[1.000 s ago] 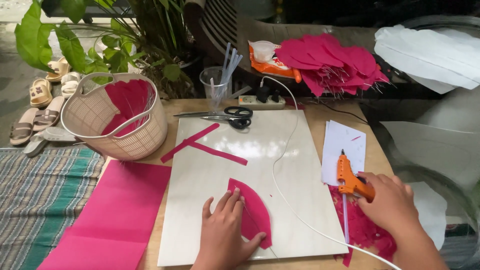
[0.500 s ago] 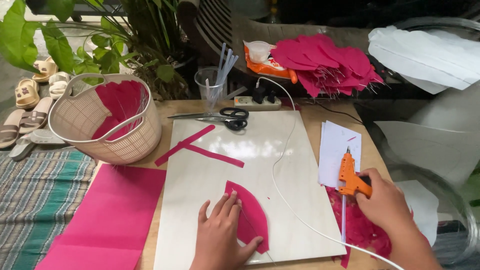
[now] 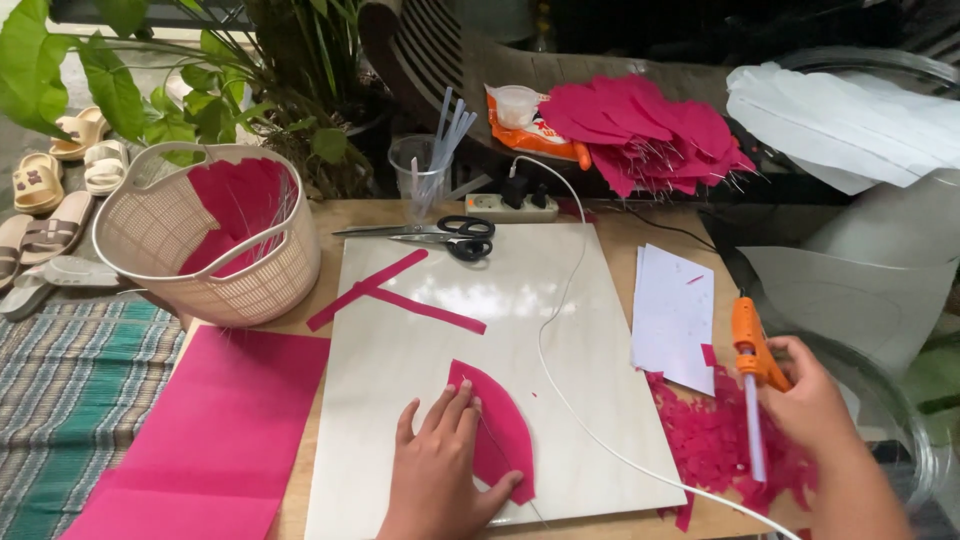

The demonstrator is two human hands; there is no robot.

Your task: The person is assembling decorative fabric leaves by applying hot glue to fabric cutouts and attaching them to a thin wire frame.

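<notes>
The right hand (image 3: 815, 405) had its grip closed around an orange glue gun (image 3: 752, 352), held at the right edge of the desk (image 3: 620, 225) with the nozzle pointing away from the person and a glue stick (image 3: 753, 430) trailing back toward them. The left hand (image 3: 435, 470) held nothing; it lay flat, fingers spread, pressing on a curved pink paper petal (image 3: 500, 425) near the front edge of the white board (image 3: 500, 330).

The board covered most of the desk. To its left a large pink paper sheet (image 3: 210, 430) hung over the desk's edge, and behind that stood a cream plastic basket (image 3: 215, 245) with more pink pieces inside. At the back right, a heap of finished pink petals (image 3: 650, 130) lay on a dark ledge. White paper sheets (image 3: 675, 310) sat just right of the board, with a scatter of pink scraps (image 3: 710, 440) in front of them, beneath the glue gun. Two crossed pink strips (image 3: 395, 298) lay on the board's upper left, black-handled scissors (image 3: 445, 235) at its back edge, a clear cup of straws (image 3: 420, 175) behind them, beside a power strip (image 3: 510, 205). A white cord (image 3: 560, 300) ran from the strip across the board.
</notes>
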